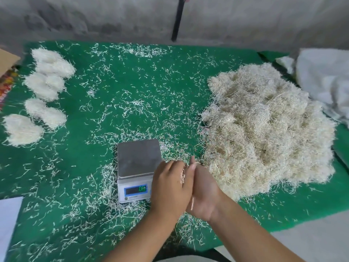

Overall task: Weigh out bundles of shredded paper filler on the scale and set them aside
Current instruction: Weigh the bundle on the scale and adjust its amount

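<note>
A small digital scale (138, 160) sits on the green mat, its steel platform bare and its display lit. To its right lies a large heap of cream shredded paper (264, 129). Several weighed bundles (45, 91) lie in a column at the far left. My left hand (170, 188) and my right hand (204, 191) are pressed palm to palm just right of the scale, fingers straight. A few paper strands (182, 176) are caught between the palms.
Loose strands are scattered all over the green mat (113, 91). White cloth or bagging (324, 76) lies at the far right. A cardboard box corner (7, 61) sits at the far left, a white sheet (9, 214) at the near left. A black pole (177, 19) leans on the wall behind.
</note>
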### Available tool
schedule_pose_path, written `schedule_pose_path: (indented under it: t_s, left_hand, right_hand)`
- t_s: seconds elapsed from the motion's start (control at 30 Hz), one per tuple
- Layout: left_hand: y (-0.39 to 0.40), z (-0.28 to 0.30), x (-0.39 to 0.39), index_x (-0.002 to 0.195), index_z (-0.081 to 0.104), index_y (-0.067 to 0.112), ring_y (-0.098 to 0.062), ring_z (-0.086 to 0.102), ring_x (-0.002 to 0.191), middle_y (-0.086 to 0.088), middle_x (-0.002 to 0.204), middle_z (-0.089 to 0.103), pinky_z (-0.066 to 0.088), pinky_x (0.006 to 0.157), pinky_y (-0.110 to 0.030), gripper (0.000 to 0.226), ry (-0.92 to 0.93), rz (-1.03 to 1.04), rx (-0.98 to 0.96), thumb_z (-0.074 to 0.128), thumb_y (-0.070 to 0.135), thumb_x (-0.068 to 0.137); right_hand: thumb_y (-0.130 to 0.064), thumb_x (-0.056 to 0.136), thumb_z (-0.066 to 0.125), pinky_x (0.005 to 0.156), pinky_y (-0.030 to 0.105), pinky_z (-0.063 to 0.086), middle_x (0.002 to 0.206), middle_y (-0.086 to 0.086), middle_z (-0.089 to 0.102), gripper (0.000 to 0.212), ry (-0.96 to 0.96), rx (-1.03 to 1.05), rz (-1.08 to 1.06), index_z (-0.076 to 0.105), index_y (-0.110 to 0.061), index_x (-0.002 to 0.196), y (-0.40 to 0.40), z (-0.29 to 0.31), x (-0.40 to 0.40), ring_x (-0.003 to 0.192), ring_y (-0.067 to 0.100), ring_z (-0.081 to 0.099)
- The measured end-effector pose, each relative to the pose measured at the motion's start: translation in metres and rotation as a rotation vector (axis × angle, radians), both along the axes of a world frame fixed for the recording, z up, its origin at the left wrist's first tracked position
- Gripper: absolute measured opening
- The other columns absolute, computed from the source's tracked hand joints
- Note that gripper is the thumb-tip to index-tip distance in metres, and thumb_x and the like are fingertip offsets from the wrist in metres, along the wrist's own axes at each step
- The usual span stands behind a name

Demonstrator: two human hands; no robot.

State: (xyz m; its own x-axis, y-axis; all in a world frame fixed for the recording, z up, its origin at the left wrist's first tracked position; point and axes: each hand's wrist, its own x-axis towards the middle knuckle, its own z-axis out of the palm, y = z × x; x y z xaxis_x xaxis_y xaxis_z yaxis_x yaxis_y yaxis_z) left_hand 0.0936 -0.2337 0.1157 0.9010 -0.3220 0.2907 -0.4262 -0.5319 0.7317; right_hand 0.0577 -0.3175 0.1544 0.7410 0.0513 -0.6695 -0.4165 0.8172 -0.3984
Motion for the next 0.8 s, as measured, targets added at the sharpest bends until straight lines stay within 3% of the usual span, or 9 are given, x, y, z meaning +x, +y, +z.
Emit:
schedule_pose_path:
  t_s: [0.1, 0.27, 0.37, 0.43, 0.5, 0.57, 0.67, 0.73, 0.8]
  left_hand:
    - [0.012, -0.018, 0.020, 0.070, 0.061, 0.018, -0.022, 0.051, 0.057, 0.001, 0.062, 0.059, 0.029, 0.054, -0.032, 0.040, 0.047, 0.058, 0.040, 0.055, 0.041, 0.102]
    - [0.012, -0.031, 0.054, 0.070, 0.061, 0.012, -0.011, 0.045, 0.044, 0.004, 0.047, 0.048, 0.033, 0.047, -0.027, 0.049, 0.683, 0.197, -0.294, 0.053, 0.046, 0.105]
    - [0.009, -0.032, 0.058, 0.086, 0.067, 0.004, -0.017, 0.050, 0.055, 0.004, 0.055, 0.052, 0.039, 0.058, -0.028, 0.044, 0.865, 0.194, -0.416, 0.054, 0.041, 0.106]
    - [0.004, -0.028, 0.048, 0.093, 0.071, 0.021, -0.009, 0.064, 0.064, 0.009, 0.067, 0.067, 0.047, 0.059, -0.019, 0.031, 1.050, 0.025, -0.505, 0.053, 0.044, 0.105]
    - [0.000, -0.025, 0.037, 0.113, 0.069, 0.038, -0.006, 0.071, 0.093, 0.018, 0.099, 0.074, 0.053, 0.080, -0.021, 0.029, 1.277, -0.186, -0.541, 0.050, 0.058, 0.102]
    - [-0.002, -0.028, 0.031, 0.136, 0.057, 0.035, -0.015, 0.066, 0.114, 0.013, 0.130, 0.065, 0.049, 0.097, -0.035, 0.054, 1.379, -0.330, -0.480, 0.053, 0.068, 0.093]
    - [0.001, -0.033, 0.032, 0.159, 0.029, 0.032, -0.010, 0.060, 0.109, 0.021, 0.126, 0.054, 0.050, 0.081, -0.029, 0.084, 1.377, -0.325, -0.386, 0.070, 0.054, 0.089]
    - [0.008, -0.042, 0.040, 0.160, 0.029, 0.030, -0.014, 0.063, 0.110, 0.011, 0.128, 0.058, 0.057, 0.083, -0.031, 0.085, 1.364, -0.272, -0.404, 0.077, 0.038, 0.090]
    - [0.017, -0.050, 0.052, 0.151, 0.044, 0.027, -0.021, 0.070, 0.103, -0.002, 0.125, 0.064, 0.061, 0.077, -0.031, 0.073, 1.367, -0.213, -0.449, 0.081, 0.022, 0.088]
  right_hand:
    - [-0.072, 0.104, 0.034, 0.106, 0.045, 0.052, 0.140, 0.021, 0.066, 0.086, 0.037, 0.008, 0.093, 0.060, 0.000, 0.143, -0.001, -0.007, 0.002, 0.128, 0.031, 0.066]
    - [-0.057, 0.104, 0.055, 0.113, 0.043, 0.051, 0.133, 0.018, 0.070, 0.064, 0.034, -0.315, 0.190, 0.065, -0.004, 0.138, 0.012, -0.013, -0.001, 0.129, 0.031, 0.065]
    - [-0.045, 0.093, 0.078, 0.103, 0.038, 0.057, 0.126, 0.018, 0.073, 0.053, 0.001, -0.465, 0.256, 0.072, 0.000, 0.121, 0.006, -0.017, -0.009, 0.120, 0.032, 0.070]
    - [-0.041, 0.080, 0.088, 0.095, 0.037, 0.061, 0.110, 0.019, 0.076, 0.046, 0.063, -0.560, 0.175, 0.076, -0.001, 0.101, -0.005, -0.022, -0.015, 0.103, 0.032, 0.076]
    - [-0.035, 0.077, 0.087, 0.087, 0.038, 0.064, 0.091, 0.015, 0.077, 0.038, 0.124, -0.627, 0.093, 0.074, -0.001, 0.087, -0.021, -0.027, -0.022, 0.089, 0.031, 0.077]
    - [-0.028, 0.080, 0.083, 0.083, 0.042, 0.066, 0.084, 0.019, 0.072, 0.039, 0.171, -0.669, 0.033, 0.065, 0.006, 0.084, -0.037, -0.029, -0.030, 0.085, 0.033, 0.076]
    - [-0.032, 0.078, 0.085, 0.082, 0.046, 0.066, 0.063, 0.009, 0.050, 0.040, 0.165, -0.771, 0.048, 0.057, -0.009, 0.061, -0.048, -0.028, -0.034, 0.061, 0.023, 0.062]
    - [-0.037, 0.080, 0.085, 0.083, 0.043, 0.066, 0.063, 0.004, 0.061, 0.033, 0.164, -0.835, 0.103, 0.066, -0.013, 0.067, -0.046, -0.028, -0.030, 0.065, 0.023, 0.069]
    - [-0.041, 0.087, 0.081, 0.084, 0.039, 0.065, 0.082, 0.001, 0.078, 0.031, 0.156, -0.851, 0.148, 0.070, -0.015, 0.098, -0.041, -0.029, -0.025, 0.082, 0.023, 0.078]
